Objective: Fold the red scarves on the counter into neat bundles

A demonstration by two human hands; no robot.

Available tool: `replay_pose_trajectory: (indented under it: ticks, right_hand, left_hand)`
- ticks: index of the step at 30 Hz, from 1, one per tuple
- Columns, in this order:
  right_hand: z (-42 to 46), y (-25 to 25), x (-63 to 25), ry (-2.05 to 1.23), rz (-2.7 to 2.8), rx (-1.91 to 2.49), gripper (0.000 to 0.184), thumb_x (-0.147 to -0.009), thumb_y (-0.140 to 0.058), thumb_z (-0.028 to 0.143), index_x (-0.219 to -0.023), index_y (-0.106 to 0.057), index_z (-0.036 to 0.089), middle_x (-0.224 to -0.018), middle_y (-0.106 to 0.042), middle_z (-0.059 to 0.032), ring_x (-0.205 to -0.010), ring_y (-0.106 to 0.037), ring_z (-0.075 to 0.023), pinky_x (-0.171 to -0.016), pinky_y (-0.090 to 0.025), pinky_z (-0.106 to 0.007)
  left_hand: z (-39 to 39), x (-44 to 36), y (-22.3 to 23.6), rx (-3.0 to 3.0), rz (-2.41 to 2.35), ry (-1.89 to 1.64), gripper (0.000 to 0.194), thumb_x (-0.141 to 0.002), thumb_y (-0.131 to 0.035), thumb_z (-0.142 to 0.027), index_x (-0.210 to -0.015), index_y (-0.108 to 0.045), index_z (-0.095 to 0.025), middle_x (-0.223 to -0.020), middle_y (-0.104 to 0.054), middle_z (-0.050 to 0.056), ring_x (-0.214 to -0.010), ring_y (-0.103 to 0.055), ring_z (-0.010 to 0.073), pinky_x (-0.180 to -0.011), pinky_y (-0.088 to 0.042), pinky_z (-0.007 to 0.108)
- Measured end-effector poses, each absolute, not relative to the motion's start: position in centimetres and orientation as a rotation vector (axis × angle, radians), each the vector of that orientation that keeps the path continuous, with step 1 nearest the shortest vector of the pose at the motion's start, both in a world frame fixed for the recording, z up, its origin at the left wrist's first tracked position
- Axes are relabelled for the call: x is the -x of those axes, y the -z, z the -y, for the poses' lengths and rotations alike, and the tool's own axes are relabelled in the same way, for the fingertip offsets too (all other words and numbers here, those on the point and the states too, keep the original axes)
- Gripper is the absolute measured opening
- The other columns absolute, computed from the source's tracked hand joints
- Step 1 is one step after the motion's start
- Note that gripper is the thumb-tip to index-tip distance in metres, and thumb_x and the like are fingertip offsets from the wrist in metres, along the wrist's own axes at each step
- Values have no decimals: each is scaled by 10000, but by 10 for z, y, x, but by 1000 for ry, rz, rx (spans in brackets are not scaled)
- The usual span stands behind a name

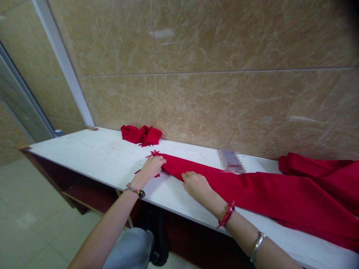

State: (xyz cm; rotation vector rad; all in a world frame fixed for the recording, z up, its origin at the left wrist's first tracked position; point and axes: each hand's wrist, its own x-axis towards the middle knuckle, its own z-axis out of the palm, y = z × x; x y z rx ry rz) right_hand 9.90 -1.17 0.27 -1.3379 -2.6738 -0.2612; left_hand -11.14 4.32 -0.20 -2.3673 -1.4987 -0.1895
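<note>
A long red scarf [263, 190] lies lengthwise along the white tabletop, narrow at its fringed left end and wider toward the right. Closed on that left end, just beside the tassels, is my left hand [153, 167]; its fingertips are partly hidden by the cloth. My right hand [198, 185] has its fingers curled at the scarf's near edge, a short way to the right, and appears to pinch the fabric. Behind my left hand, a smaller bundled red scarf [141, 135] with a fringe rests near the wall.
More red cloth [322, 168] is heaped at the right end of the white table [81, 153]. A flat, blurred-out item [231, 160] lies between scarf and wall. Tiled wall [224, 104] borders the table's back. Below are dark shelves [89, 194].
</note>
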Motion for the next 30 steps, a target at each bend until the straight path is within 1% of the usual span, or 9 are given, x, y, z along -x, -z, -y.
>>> replay_pose_trajectory:
  ticks: [3,8,11,14,19,23,25,27,30]
  right_hand:
    - [7,2,-83,290,2686,1327,231,-824,-427,89,-972,-603,110,-913,-641,-148,-832,-606,-243,-660,-474,-307]
    - [0,12,-76,321,2708,1218,233,-830,-411,72,-944,-608,123,-922,-634,-139,-862,-583,-236,-699,-457,-305]
    - [-3,16,-80,298,2657,1226,240,-844,-400,87,-951,-607,144,-926,-637,-116,-867,-575,-218,-714,-445,-286]
    - [-5,19,-83,223,2578,1276,248,-849,-394,94,-959,-607,160,-909,-642,-89,-858,-578,-196,-714,-435,-263]
    - [-6,22,-84,178,2566,1245,255,-834,-395,75,-918,-621,157,-917,-641,-78,-852,-576,-189,-739,-427,-268]
    - [-5,23,-82,147,2566,1197,240,-828,-404,74,-909,-615,153,-943,-631,-81,-876,-563,-189,-783,-412,-276]
    - [-4,24,-81,114,2553,1203,252,-830,-385,61,-948,-593,141,-967,-623,-90,-882,-560,-185,-795,-407,-276]
    - [-4,25,-81,82,2557,1206,266,-832,-363,48,-981,-568,128,-982,-616,-100,-884,-557,-181,-807,-400,-275]
    - [-5,27,-80,57,2564,1216,267,-834,-347,42,-991,-550,120,-999,-604,-105,-903,-547,-182,-835,-382,-278]
  left_hand:
    - [-48,122,2,2342,1583,247,303,-703,-474,-5,-914,-619,-167,-925,-625,73,-888,-579,199,-797,-428,311]
    - [-50,132,-1,2262,1673,337,301,-674,-501,-29,-904,-620,-181,-958,-617,59,-932,-555,201,-825,-409,316]
    - [-48,132,-7,2171,1712,393,250,-690,-498,-56,-859,-630,-184,-948,-608,57,-921,-544,206,-816,-406,332]
    - [-47,136,-13,2056,1735,427,240,-719,-478,-67,-851,-638,-185,-948,-608,64,-921,-537,213,-814,-399,345]
    - [-41,168,-22,1901,1841,344,265,-764,-423,-80,-857,-648,-185,-974,-610,77,-937,-539,224,-783,-414,346]
    - [-35,194,-25,1818,2054,277,352,-761,-391,-60,-994,-620,-192,-1003,-601,87,-915,-568,209,-744,-438,308]
    - [-38,196,-25,1916,2103,308,362,-769,-401,-90,-1072,-583,-167,-1046,-589,109,-962,-557,222,-789,-434,316]
    - [-49,189,-24,2101,2100,378,343,-794,-410,-154,-1104,-554,-132,-1093,-575,127,-1026,-526,235,-861,-406,332]
    - [-78,174,-19,2325,2090,404,336,-825,-401,-227,-1117,-531,-124,-1140,-568,113,-1047,-514,209,-892,-386,299]
